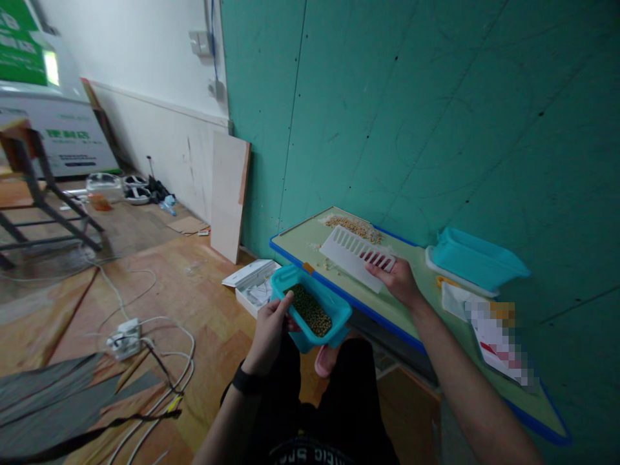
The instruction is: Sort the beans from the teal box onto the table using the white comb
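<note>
My left hand [271, 326] grips the near-left rim of a light-blue plastic bin [341, 316], thumb over the edge. Inside the bin lies a layer of small dark green and tan beans [310, 310]. The bin is held above my lap, beside the front edge of a low table [411, 313]. Over that table, my right hand [401, 279] is closed around one end of a flat white plastic scraper [346, 263] with a row of slots along one side. Behind the scraper a pile of pale yellow beans [353, 227] is spread, with a few strays nearer the table's edge.
Another light-blue bin [477, 258] rests on a white lid-like tray at the table's right, near a pixelated packet [501, 342]. A green wall [436, 116] stands behind. On the floor are an open white box [249, 284], a power strip [124, 339] and loose cables.
</note>
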Motion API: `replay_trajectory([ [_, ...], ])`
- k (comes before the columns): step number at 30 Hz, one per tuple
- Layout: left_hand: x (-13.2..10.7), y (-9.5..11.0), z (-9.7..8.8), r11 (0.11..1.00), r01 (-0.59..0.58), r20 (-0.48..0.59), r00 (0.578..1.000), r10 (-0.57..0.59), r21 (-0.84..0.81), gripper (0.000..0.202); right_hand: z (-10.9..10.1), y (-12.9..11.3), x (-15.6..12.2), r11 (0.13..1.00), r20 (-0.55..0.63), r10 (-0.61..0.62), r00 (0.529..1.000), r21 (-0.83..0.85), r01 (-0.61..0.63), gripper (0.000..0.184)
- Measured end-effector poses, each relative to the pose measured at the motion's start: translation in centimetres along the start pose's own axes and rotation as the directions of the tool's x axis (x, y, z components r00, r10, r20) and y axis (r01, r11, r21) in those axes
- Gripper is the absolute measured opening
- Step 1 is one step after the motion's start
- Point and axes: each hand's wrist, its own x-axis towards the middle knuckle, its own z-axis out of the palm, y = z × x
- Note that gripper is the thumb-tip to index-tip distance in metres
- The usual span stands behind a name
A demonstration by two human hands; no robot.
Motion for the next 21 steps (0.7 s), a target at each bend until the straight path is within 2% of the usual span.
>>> replay_trajectory([
  [2,-0.01,-0.01,0.01,1.0,0.0,0.005,1.0,0.0,0.001,0.054,-0.19,0.13,0.2,1.0,-0.014,0.003,1.0,-0.001,-0.003,0.036],
  [10,0.11,0.07,-0.09,1.0,0.015,-0.005,1.0,-0.015,-0.013,0.054,0.21,1.02,0.37,1.0,0.062,0.022,0.998,0.019,-0.024,0.037],
  [16,0.05,-0.09,-0.28,1.0,0.015,-0.01,1.0,-0.015,-0.008,0.052,0.49,0.72,0.18,0.999,0.082,0.019,0.996,0.036,-0.022,0.034],
  [21,0.14,-0.08,-0.16,1.0,0.006,-0.017,1.0,-0.006,0.001,0.055,0.41,0.77,0.28,0.999,0.056,0.022,0.998,0.045,-0.024,0.035],
])
